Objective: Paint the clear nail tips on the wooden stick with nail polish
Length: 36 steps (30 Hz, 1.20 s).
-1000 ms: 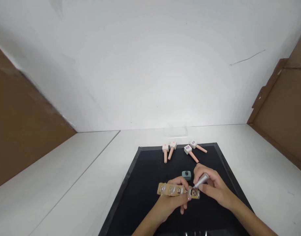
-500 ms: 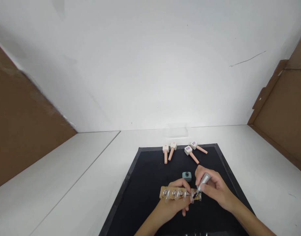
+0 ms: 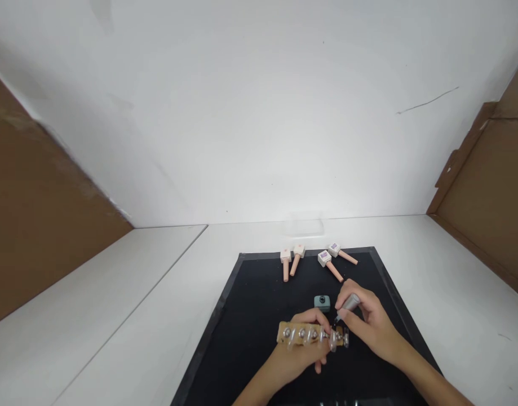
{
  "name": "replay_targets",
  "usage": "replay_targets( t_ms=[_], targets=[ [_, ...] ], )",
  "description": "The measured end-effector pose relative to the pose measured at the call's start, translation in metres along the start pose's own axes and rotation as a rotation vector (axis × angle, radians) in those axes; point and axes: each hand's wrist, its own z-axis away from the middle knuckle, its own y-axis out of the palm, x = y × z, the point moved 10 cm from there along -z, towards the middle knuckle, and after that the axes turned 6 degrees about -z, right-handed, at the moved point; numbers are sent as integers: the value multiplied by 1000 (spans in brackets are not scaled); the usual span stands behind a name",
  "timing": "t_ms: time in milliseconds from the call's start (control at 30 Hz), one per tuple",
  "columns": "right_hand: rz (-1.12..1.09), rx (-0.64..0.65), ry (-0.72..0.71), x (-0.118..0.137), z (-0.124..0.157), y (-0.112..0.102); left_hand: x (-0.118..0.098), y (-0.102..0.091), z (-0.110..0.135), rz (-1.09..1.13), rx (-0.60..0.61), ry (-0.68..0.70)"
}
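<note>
My left hand (image 3: 299, 352) is closed around a tan strip (image 3: 295, 332) carrying several clear false nails (image 3: 304, 340) on small round metal mounts. Between the fingers of my right hand (image 3: 371, 321) is a nail polish brush with a grey cap (image 3: 350, 303). Its dark bristle end points down at the nails near the strip's right end; whether it touches one I cannot tell. Just beyond my hands, a teal polish bottle (image 3: 322, 303) stands uncapped, its dark neck facing up.
Several white polish bottles with peach caps lie at the mat's far edge, among them one with a purple label (image 3: 324, 258). All this is on a black mat (image 3: 246, 304). A clear tray (image 3: 305, 226) stands behind, by the white wall. Cardboard panels (image 3: 491, 186) flank the table.
My right hand has drawn the brush slightly up and away from the nail near the strip's right end. The strip in my left hand has shifted slightly right.
</note>
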Motion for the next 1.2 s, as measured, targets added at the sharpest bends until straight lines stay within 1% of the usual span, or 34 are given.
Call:
replay_targets(
  t_ms=[100,167,300,400,500,600,800,1033,1200],
  targets=[
    [-44,-66,17,-1,0,-6,-1,1,1,-2,6,-11],
    [-87,-63,27,-2,0,-6,-1,1,1,-4,7,-19],
    [-145,52,6,2,3,6,-5,3,1,-13,7,-12],
    [-121,131,-31,9,3,15,-6,2,1,-21,-1,-11],
    [-61,174,-52,16,2,20,-5,2,1,-18,-8,-22],
    [0,187,-62,18,1,22,-3,1,1,-7,-4,-22],
    [76,129,-70,15,2,17,0,2,0,-36,2,-20],
    [86,40,-70,15,-1,10,-1,1,1,-45,-9,-9],
    [74,-32,-72,12,0,1,-2,3,1,-31,12,-7]
  ],
)
